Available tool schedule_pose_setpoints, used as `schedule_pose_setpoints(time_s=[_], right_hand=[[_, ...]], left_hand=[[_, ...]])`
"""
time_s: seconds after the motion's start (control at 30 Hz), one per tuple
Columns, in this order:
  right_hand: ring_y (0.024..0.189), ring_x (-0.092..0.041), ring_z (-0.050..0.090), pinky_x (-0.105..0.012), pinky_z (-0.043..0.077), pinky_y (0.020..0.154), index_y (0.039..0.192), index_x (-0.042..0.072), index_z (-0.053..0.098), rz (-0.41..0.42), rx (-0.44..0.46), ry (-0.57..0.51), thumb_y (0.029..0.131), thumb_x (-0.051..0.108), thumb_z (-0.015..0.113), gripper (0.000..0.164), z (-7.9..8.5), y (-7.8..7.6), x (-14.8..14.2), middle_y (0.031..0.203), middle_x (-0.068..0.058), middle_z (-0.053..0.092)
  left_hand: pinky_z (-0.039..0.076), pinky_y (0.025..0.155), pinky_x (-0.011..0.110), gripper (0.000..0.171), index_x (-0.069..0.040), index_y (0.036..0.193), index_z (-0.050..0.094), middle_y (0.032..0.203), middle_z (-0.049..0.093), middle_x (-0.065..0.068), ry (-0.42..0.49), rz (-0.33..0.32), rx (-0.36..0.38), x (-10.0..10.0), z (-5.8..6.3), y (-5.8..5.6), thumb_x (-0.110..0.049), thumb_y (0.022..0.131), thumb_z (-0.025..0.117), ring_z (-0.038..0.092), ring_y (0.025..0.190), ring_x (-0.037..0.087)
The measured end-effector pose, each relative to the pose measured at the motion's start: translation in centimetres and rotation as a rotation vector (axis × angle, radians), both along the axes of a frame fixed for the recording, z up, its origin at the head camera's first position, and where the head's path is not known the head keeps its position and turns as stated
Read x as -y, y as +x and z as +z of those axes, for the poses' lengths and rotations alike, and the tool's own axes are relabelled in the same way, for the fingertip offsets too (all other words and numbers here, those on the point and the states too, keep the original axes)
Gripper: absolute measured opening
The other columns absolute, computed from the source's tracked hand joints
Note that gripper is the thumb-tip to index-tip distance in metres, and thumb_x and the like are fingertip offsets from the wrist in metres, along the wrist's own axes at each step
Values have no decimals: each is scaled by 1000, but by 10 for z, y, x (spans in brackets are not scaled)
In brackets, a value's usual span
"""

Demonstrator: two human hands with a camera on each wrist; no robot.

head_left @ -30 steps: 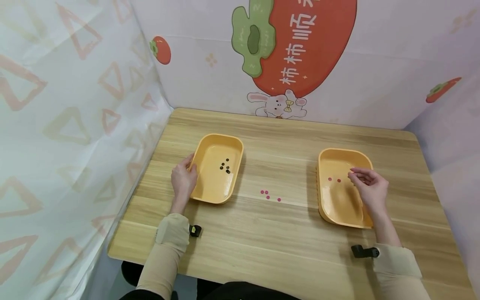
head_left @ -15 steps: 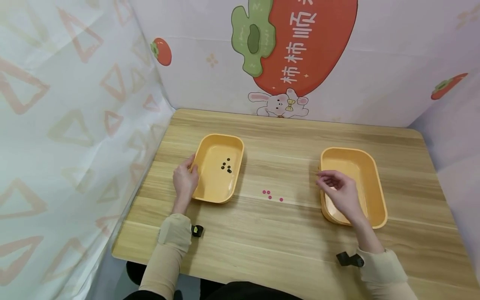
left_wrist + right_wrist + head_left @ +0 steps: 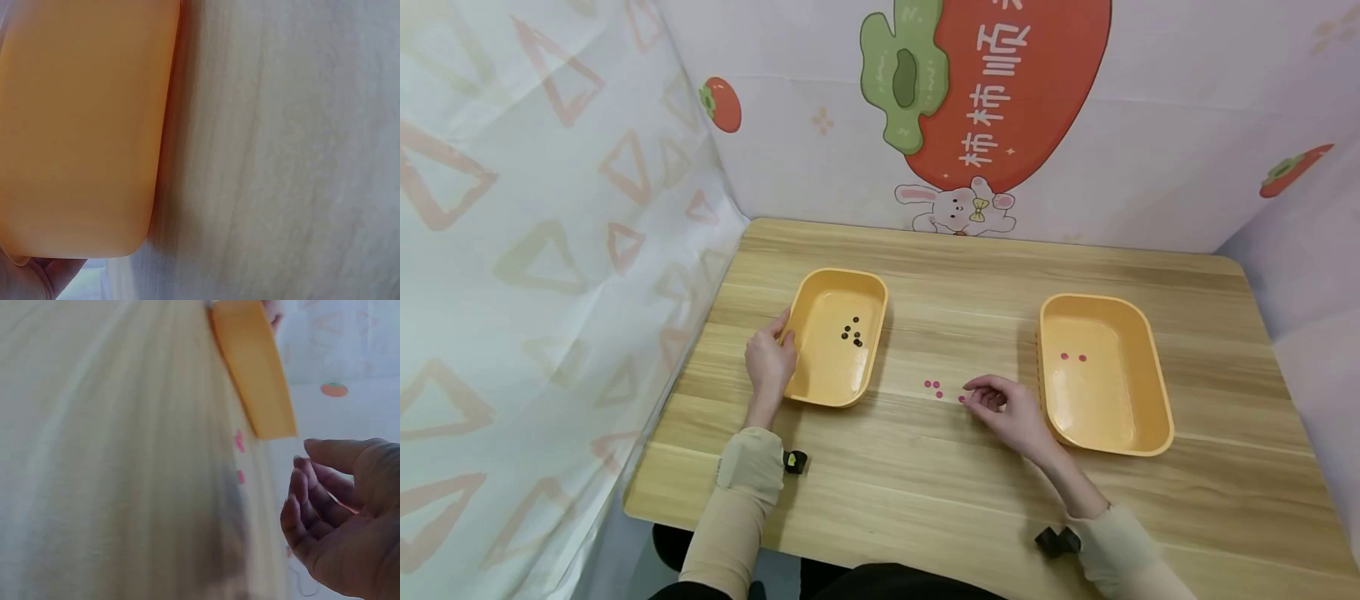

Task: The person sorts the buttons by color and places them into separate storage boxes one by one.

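The nearest pink disc (image 3: 961, 399) lies on the table (image 3: 880, 475) right at the fingertips of the right hand (image 3: 1013, 415). It looks light, stiff and perhaps slippery, best pinched by its edge between thumb and forefinger. Those fingers are loosely bent, the thumb slightly apart, nothing visible between them. Three other discs (image 3: 936, 384) lie just past the fingertips; the right tray (image 3: 1097, 408) stands behind the knuckles. The left hand (image 3: 770, 360) grips the left tray (image 3: 816, 362) by its rim.

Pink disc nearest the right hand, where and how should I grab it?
Probably pinch the pink disc by opposite edges, coming down from its right: it looks small and flat on the table, with three more discs on its left.
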State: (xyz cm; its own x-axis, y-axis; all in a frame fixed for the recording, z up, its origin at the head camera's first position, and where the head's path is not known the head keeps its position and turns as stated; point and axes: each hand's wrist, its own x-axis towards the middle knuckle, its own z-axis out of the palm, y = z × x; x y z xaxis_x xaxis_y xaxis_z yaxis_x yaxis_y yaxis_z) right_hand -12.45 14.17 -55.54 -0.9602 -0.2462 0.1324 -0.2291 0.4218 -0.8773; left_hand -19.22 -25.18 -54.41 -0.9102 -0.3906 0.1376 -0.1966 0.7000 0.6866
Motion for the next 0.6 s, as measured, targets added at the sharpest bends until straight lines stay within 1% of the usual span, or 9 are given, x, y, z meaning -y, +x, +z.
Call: schedule_pose_setpoints(time_s=[0.1,0.17,0.27,0.33,0.47,0.5,0.57,0.6], right_hand=[[75,0,59,-18,52,66,107,-3,79,3,-3,64,91,-7,82,17,-14,-2,2,85,-9,74],[77,-2,60,-19,52,68,106,-2,79,-5,-19,100,89,-8,84,18,-22,-3,3,86,-9,74],[80,-8,61,-20,52,71,104,1,81,-24,-43,130,87,-8,86,19,-30,-4,5,87,-7,74],[80,-11,60,-20,50,72,101,3,82,-40,-58,148,87,-6,87,18,-32,-5,6,86,-5,73],[79,-12,57,-21,47,71,99,6,83,-65,-61,153,88,-4,87,15,-35,-7,8,84,-2,73],[79,-11,56,-21,46,70,98,6,84,-72,-61,153,88,-3,87,14,-36,-7,9,83,-2,73],[79,-11,56,-21,46,70,98,5,84,-85,-54,152,88,-3,87,13,-37,-8,10,83,-2,73],[79,-11,55,-21,45,70,98,5,84,-89,-51,151,88,-3,87,13,-38,-8,10,83,-2,73]], left_hand=[[58,104,66,45,-12,146,71,137,75,22,3,6,5,-1,0,0,-4,102,68,72,128,49],[58,104,66,45,-12,146,71,137,75,22,7,4,8,-1,0,1,-4,103,68,72,128,49],[59,103,66,45,-12,147,70,137,74,24,11,-4,3,-2,1,1,-4,103,67,72,127,50],[61,99,63,46,-16,145,72,135,76,22,-7,-2,-7,4,-8,-2,-4,101,70,74,124,49],[61,97,63,46,-17,145,73,134,76,22,2,-6,-15,7,-12,-5,-5,100,70,74,123,49],[62,95,63,46,-18,144,73,133,77,21,1,-6,-18,10,-17,-7,-5,100,71,75,122,48],[60,98,65,45,-17,145,72,134,77,21,17,-2,-15,9,-16,-7,-6,101,70,74,124,49],[60,97,65,46,-18,145,73,134,77,21,16,0,-13,11,-20,-8,-6,101,70,74,123,49]])
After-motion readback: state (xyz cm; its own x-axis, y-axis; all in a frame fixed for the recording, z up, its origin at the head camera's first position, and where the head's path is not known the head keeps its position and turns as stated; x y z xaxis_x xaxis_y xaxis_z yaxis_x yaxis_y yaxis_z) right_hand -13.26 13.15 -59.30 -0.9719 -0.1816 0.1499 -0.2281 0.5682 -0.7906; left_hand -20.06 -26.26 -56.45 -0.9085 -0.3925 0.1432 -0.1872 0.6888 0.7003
